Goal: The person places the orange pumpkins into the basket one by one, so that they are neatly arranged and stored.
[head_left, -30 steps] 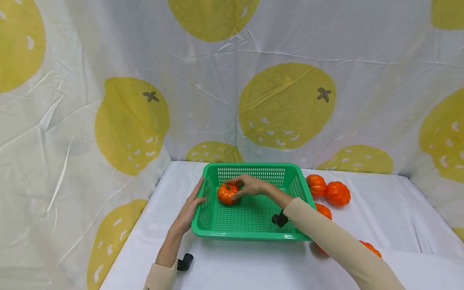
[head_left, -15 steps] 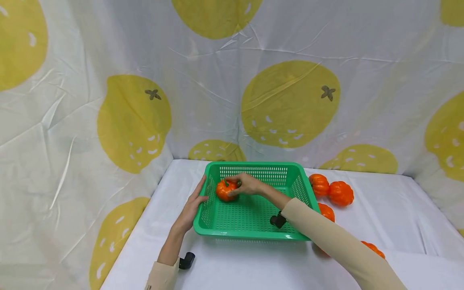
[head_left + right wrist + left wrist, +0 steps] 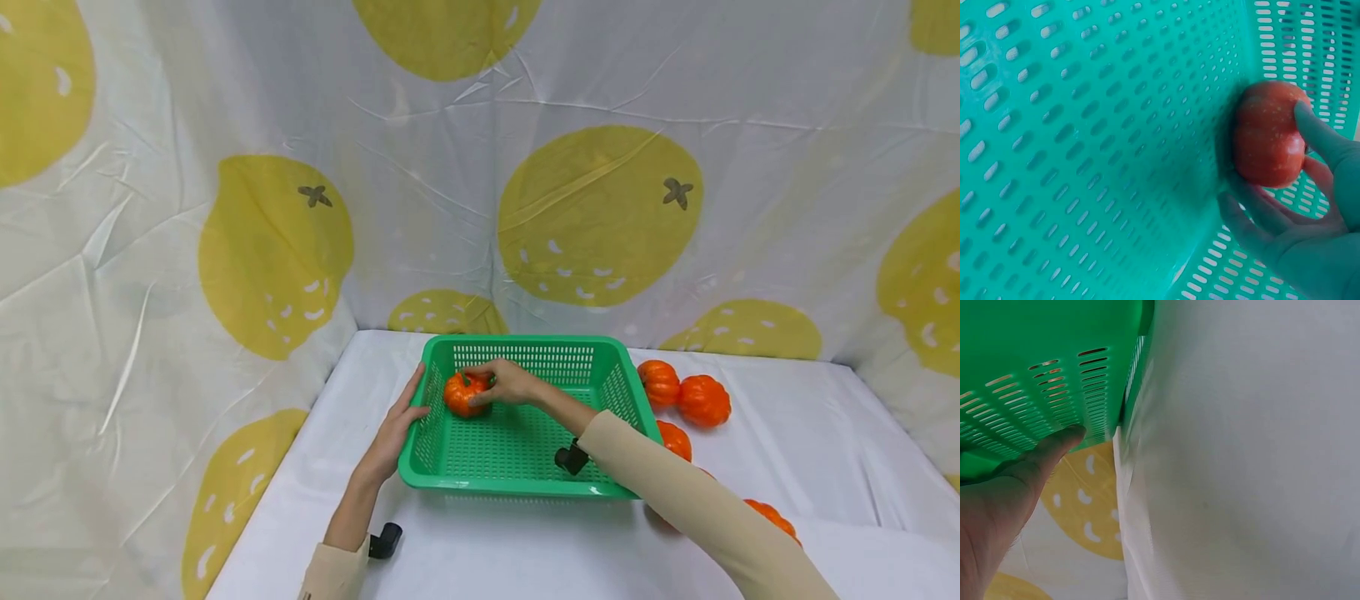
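A small orange pumpkin (image 3: 460,395) with a green stem sits in the green plastic basket (image 3: 525,492), close to its left wall. My right hand (image 3: 512,383) reaches over from the right and holds the pumpkin between thumb and fingers. In the right wrist view the thumb lies on one side of the pumpkin (image 3: 1269,134), while fingers curve round its lower side. My left hand (image 3: 392,435) grips the basket's left rim, thumb over the edge. Seen from the left wrist, a digit of the left hand (image 3: 1029,478) lies against the slotted outer wall.
Right of the basket are several more orange pumpkins, including one near the back (image 3: 703,401) and one (image 3: 774,518) partly behind the right sleeve (image 3: 697,500). White cloth (image 3: 817,433) covers the table. A lemon-print curtain (image 3: 420,208) closes off the back and sides.
My right hand has shifted the pumpkin slightly left, nearer the basket's left wall. The left hand keeps its place on the rim. The head view has moved a little.
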The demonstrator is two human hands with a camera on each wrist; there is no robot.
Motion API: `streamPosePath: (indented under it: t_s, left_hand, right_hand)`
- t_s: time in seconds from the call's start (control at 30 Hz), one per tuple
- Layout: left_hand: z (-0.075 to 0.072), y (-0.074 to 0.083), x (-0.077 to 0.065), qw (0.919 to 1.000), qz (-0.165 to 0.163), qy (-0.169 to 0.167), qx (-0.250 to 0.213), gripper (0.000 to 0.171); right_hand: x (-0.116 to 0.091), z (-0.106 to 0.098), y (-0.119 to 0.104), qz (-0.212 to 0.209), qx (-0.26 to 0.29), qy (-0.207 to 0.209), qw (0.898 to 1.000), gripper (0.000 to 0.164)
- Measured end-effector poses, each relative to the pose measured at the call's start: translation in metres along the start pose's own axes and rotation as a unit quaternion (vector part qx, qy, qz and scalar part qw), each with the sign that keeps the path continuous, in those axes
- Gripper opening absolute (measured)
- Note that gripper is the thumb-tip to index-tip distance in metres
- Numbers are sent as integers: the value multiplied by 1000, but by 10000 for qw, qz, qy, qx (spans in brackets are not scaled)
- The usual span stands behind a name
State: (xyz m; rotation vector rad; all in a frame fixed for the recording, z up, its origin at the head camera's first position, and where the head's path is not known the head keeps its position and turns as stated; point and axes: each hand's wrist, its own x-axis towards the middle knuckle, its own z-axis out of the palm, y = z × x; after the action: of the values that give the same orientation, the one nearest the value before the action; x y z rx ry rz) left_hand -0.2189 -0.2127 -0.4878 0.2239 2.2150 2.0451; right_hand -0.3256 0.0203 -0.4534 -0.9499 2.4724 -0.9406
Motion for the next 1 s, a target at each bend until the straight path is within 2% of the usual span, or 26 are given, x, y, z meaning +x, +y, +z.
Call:
streamPosePath:
  t_s: [0.23, 0.53, 0.77, 1.0]
  left_hand:
    - [1, 2, 0, 10000, -6, 9, 36, 71]
    - [1, 1, -1, 9999, -43, 64, 96, 70]
    - [0, 1, -1, 9999, -80, 48, 79, 72]
    - [2, 1, -1, 9999, -112, 45, 90, 71]
  right_hand:
    - [-6, -9, 2, -12, 126, -165, 9998, 63]
    - [-26, -35, -5, 153, 463, -306, 9983, 65]
    - [-58, -56, -17, 256, 834, -479, 9950, 72]
    - [-96, -78, -15, 229, 696, -163, 9972, 76]
